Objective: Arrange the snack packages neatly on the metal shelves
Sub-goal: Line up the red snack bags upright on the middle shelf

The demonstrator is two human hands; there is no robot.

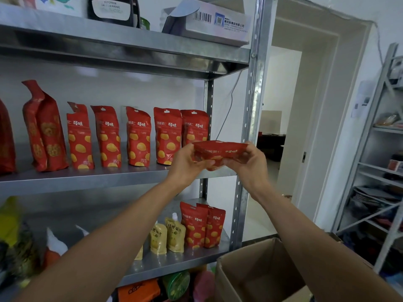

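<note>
White-walled storeroom with metal shelves (87, 182) ahead and a doorway (281, 94) beyond the right hand. Left hand (185, 164) and right hand (250, 164) are raised together in front of the right end of the middle shelf. Between them they hold one red snack pouch (218, 152), tipped nearly flat with its printed face toward the camera. Each hand grips one end, fingers and thumb curled round it. Just behind and to the left of the left hand, a row of matching pouches (139, 136), five in number, stands upright on the middle shelf; the one nearest the hands is partly hidden by the red snack pouch. Further left stand taller red bags (43, 131). Below the hands, on the next shelf down, two more red pouches (202, 225) stand side by side, with yellow spouted pouches (168, 236) just to their left. Under the right forearm sits an open cardboard box (261, 277). Above the hands, a white carton (218, 22) lies on the top shelf. Well to the right of the right hand stands a second rack (383, 171)
</note>
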